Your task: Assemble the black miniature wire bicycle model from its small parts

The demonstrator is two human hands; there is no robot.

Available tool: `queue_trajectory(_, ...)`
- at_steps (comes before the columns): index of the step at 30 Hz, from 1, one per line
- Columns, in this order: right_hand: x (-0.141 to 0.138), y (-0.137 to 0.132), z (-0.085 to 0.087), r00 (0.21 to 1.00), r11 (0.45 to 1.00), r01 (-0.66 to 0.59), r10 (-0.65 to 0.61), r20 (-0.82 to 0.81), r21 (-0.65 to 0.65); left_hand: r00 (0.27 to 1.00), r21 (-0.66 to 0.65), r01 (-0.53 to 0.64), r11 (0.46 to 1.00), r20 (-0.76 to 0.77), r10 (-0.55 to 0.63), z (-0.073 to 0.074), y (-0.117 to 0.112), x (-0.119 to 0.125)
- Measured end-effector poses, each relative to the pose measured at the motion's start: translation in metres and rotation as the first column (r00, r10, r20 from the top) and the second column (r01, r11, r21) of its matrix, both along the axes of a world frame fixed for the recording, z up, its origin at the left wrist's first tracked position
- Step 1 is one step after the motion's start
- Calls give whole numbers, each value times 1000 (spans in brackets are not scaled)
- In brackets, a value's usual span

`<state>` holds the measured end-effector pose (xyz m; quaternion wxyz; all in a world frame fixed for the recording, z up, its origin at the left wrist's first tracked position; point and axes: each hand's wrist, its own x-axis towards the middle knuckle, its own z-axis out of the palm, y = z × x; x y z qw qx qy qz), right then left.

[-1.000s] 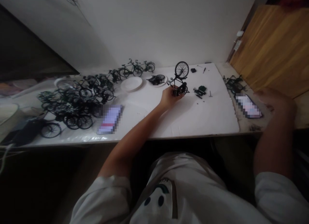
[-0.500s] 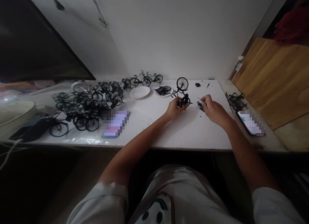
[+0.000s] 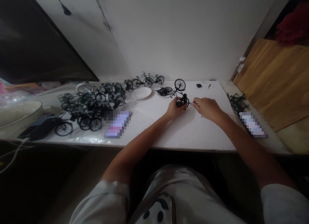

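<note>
A black miniature bicycle is gripped low down by my left hand, with one spoked wheel raised toward the wall. The other wheel sits by my fingers. Just right of it, my right hand pinches a thin, small tool, pointed at the lower wheel; its exact kind is too small to make out. Whether its tip touches the bicycle I cannot tell. Behind my left hand, dark bicycle parts lie on a small plate.
Many miniature bicycles crowd the table's left side. A white plate is near the wall. One phone lies at left, another at right beside dark green pieces. A small black block rests at the back.
My right hand has moved left, bringing the thin tool up to the bicycle's lower wheel. My left hand still holds the bicycle in nearly the same place. The view has shifted slightly.
</note>
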<state>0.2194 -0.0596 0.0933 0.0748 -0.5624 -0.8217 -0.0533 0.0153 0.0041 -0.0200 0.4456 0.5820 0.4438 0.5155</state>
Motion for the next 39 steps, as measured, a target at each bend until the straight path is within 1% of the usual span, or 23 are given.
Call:
queue_trajectory(2,5,-6,5,999,1000,18,-17,33,-13,1000,1,15,1000,12,-15,-3,2,0)
queue_trajectory(4,8,-7,7,1000,999,27,-27,-13,18,999,-2,34,999,36,-34,-5,4,1)
queue_trajectory(7,8,4,2,993,997,21,-12,-117,70,994,-46,53,998,99,-48,-7,6,2)
queue_trajectory(10,3,21,-11,976,996,13,7,-220,87,989,-53,78,996,131,-70,-7,7,1)
queue_trajectory(13,-2,34,-29,918,991,-26,77,-390,133,994,1,90,996,66,-90,-4,8,-2)
queue_trajectory(16,0,41,-48,827,984,-100,166,-537,150,999,32,38,999,28,-39,-3,9,-5)
queue_trajectory(18,3,43,-59,785,982,-125,187,-591,145,1000,42,-4,999,12,4,-2,8,-5)
queue_trajectory(20,5,44,-67,767,985,-122,172,-618,122,999,43,-28,999,21,27,-2,7,-5)
queue_trajectory(22,6,44,-72,750,989,-126,147,-645,79,999,32,-28,999,46,26,-1,7,-3)
queue_trajectory(24,4,43,-74,726,989,-145,134,-675,41,998,18,-27,999,66,25,0,6,-2)
queue_trajectory(26,3,42,-75,714,988,-152,132,-687,32,996,8,-36,999,80,36,1,5,-1)
queue_trajectory(30,1,40,-76,714,986,-151,162,-681,76,995,2,-43,999,91,43,2,4,-1)
queue_trajectory(34,2,42,-80,695,973,-181,228,-681,141,996,36,-38,999,82,35,2,4,-2)
queue_trajectory(39,0,48,-87,679,962,-162,270,-683,220,998,77,-46,996,54,42,-2,7,-3)
